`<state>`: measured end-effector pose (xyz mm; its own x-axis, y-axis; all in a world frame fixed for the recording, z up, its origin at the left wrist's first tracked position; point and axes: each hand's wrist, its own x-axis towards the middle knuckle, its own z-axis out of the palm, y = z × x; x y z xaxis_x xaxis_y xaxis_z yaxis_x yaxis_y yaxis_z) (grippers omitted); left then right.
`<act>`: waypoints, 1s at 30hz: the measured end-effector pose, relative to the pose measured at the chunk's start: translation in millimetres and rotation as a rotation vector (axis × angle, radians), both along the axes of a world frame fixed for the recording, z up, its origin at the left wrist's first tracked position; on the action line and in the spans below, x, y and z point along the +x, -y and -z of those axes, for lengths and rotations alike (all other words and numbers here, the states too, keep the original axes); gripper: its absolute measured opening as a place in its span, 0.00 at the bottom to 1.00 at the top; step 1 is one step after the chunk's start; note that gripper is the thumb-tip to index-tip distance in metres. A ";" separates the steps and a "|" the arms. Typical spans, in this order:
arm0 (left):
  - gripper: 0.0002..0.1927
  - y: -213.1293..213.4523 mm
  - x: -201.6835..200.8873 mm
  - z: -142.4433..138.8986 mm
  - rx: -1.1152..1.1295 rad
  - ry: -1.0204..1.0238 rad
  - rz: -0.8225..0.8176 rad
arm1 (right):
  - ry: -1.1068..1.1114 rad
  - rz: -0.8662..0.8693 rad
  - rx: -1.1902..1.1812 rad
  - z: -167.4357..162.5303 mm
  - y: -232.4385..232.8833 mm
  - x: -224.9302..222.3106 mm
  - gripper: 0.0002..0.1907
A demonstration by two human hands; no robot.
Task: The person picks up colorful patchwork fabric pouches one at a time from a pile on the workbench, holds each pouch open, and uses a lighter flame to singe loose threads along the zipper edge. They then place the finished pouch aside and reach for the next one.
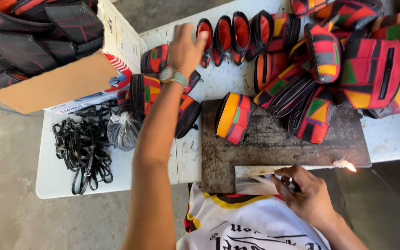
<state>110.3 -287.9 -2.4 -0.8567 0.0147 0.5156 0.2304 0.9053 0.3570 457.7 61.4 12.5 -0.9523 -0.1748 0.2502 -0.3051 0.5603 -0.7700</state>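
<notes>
Table [394, 136] first, white and crowded: we see it running across the whole view, and at its left end a cardboard box [52, 85] packed with black pouches [24, 51]. Across the right half sprawls a heap of bright patchwork pouches [371, 74], red, orange, green and black, tumbled over one another. In front of us lies a dark, rust-stained metal plate [274, 143], with one orange-banded pouch [233, 118] standing on its left edge. Beyond that, a neat row of red-lined open pouches [223, 37] stands near the table's far edge. On the left sits a tangle of black straps [82, 148], a clear plastic bag [123, 129] just beside it.

Now the hands. Our left hand [186, 48], watch on the wrist, reaches out over the table above the pouches near the box; fingers loosely spread, nothing in them that we can see. Our right hand [309, 194] is down at the near edge, closed around a lighter [292, 186], mostly hidden. A small flame [348, 165] burns at the plate's near right corner.
</notes>
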 end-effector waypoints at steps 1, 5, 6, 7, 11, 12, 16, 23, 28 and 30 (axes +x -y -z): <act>0.23 10.4 5.7 -1.7 -0.057 0.063 -0.070 | 0.002 0.005 0.003 -0.9 0.9 -0.5 0.12; 0.36 24.9 39.2 -1.4 -0.536 0.554 0.094 | 0.019 -0.014 -0.010 -2.0 9.8 -0.2 0.12; 0.35 23.8 43.8 -3.0 -0.509 0.548 0.137 | -0.009 -0.037 -0.007 -2.0 11.7 -0.4 0.11; 0.34 22.1 46.3 -5.6 -0.483 0.537 0.184 | -0.040 -0.055 -0.004 -2.0 13.8 0.0 0.11; 0.15 24.0 53.7 -31.3 -0.523 0.338 0.257 | -0.079 -0.077 0.013 -2.0 11.5 2.4 0.10; 0.16 27.0 57.4 -42.2 -0.463 0.286 0.273 | -0.061 -0.060 0.009 -1.4 9.6 0.5 0.10; 0.17 37.8 98.0 -88.5 -0.113 0.117 0.342 | -0.005 0.019 -0.004 2.3 4.5 -4.6 0.12; 0.13 -17.6 228.4 -91.2 0.931 0.376 0.860 | 0.224 -0.080 -0.543 -13.6 1.2 -39.3 0.38; 0.13 -67.0 266.9 -55.1 1.164 0.518 1.140 | 0.318 -0.235 -1.052 -30.3 2.8 -54.1 0.43; 0.12 -79.5 269.5 -43.5 1.150 0.514 1.142 | 0.321 -0.173 -1.069 -31.8 2.3 -53.6 0.40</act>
